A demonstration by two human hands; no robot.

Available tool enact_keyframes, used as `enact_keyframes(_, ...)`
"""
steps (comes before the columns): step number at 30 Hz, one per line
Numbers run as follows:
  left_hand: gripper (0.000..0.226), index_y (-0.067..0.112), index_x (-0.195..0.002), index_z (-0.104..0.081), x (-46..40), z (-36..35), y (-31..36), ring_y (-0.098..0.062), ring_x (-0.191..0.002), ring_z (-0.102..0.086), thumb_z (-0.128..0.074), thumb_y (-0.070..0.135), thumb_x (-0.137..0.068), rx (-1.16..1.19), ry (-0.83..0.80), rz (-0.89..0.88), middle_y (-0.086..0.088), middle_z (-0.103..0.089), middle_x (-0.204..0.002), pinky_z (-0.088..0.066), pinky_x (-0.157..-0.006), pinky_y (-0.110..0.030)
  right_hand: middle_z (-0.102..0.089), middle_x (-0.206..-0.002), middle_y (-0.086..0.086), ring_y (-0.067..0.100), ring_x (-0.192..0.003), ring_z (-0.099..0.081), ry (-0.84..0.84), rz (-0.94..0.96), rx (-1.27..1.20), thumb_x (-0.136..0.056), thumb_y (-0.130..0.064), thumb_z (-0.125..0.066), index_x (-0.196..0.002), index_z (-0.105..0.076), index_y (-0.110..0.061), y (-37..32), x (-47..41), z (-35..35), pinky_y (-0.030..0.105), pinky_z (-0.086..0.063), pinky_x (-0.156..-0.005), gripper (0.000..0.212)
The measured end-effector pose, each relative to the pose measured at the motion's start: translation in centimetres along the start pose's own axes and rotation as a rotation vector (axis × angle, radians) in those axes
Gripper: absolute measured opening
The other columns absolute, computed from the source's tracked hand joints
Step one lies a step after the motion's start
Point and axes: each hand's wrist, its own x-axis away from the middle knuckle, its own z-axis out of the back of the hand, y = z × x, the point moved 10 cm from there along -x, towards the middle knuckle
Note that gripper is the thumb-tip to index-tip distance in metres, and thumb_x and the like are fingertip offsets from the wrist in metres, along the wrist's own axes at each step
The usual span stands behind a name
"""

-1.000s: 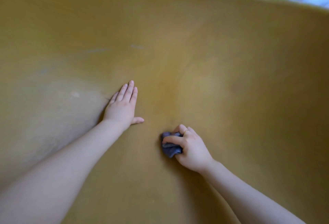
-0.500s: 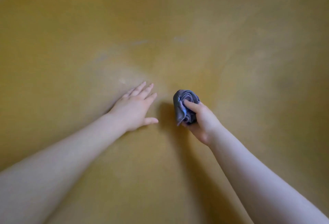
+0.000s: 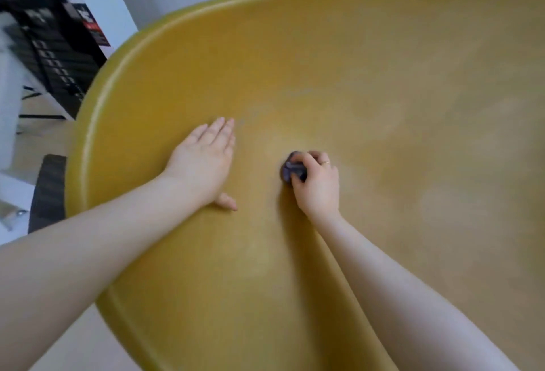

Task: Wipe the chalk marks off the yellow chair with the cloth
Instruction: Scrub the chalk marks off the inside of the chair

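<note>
Cloth [image 3: 292, 170], bunched into a small dark grey wad, sits pressed against the inner surface of the yellow chair [image 3: 368, 81], closed inside the curled fingers [image 3: 303, 161] of the right hand [image 3: 317, 183]; only its left edge peeks out past the knuckles. The left hand [image 3: 206, 161] lies flat and spread on the shell just to the left, fingers straight, gripping nothing, seemingly steadying the chair. Faint pale chalk smudges [image 3: 298, 93] show up and ahead of the wad, toward the far rim, with another dull trace near the left fingertips; they are too washed out to give them a clear outline. So the work lies forward of the right hand, and slightly to its left, running roughly crosswise along the curve of the shell. The right hand is the one nearer the bulk of it and already holds the tool, so the likely next stroke is a push away from the body, up the slope. The braced left hand sits close to the path of any leftward sweep.
</note>
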Motion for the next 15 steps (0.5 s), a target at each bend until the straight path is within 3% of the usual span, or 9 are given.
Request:
enact_keyframes(4, 0.127, -0.003, -0.147, 0.007, -0.1, -1.5, -0.2, -0.026, -0.145, 0.009, -0.054, 0.075, -0.067, -0.033, -0.033, 0.002, -0.017, 0.016, -0.155, 0.003, -0.117, -0.035, -0.057, -0.113, 0.010, 0.037, -0.083, -0.050, 0.153, 0.023, 0.176, -0.081, -0.002, -0.050, -0.097, -0.063, -0.015, 1.1, -3.3, 1.7, 0.034, -0.029, -0.075, 0.025)
enact_keyframes(7, 0.127, -0.005, -0.146, 0.008, -0.1, -1.7, -0.3, -0.027, -0.145, 0.009, -0.053, 0.075, -0.068, -0.012, -0.021, -0.001, -0.018, 0.015, -0.155, 0.003, -0.117, -0.035, -0.057, -0.108, 0.011, 0.037, -0.082, -0.049, 0.150, 0.001, 0.200, -0.080, 0.001, -0.049, -0.096, -0.064, -0.013, 0.9, -2.8, 1.6, 0.033, -0.029, -0.073, 0.026)
enact_keyframes(12, 0.128, -0.007, -0.145, 0.007, -0.1, -1.5, -0.1, -0.028, -0.145, 0.007, -0.060, 0.070, -0.068, 0.025, -0.024, -0.007, -0.019, 0.013, -0.155, 0.000, -0.117, -0.035, -0.062, -0.101, 0.007, 0.035, -0.082, -0.054, -0.178, 0.276, 0.091, -0.072, 0.000, -0.059, -0.091, -0.064, -0.014, -2.9, 5.6, -0.6, 0.029, -0.038, -0.072, 0.024)
enact_keyframes(15, 0.128, -0.007, -0.145, 0.007, -0.3, -1.5, 0.1, -0.029, -0.145, 0.007, -0.060, 0.070, -0.068, 0.020, -0.028, 0.002, -0.020, 0.013, -0.155, 0.000, -0.117, -0.035, -0.062, -0.101, 0.004, 0.031, -0.084, -0.055, -0.282, 0.357, 0.048, -0.070, -0.002, -0.058, -0.093, -0.062, -0.018, -3.7, 8.2, -1.1, 0.029, -0.042, -0.076, 0.027)
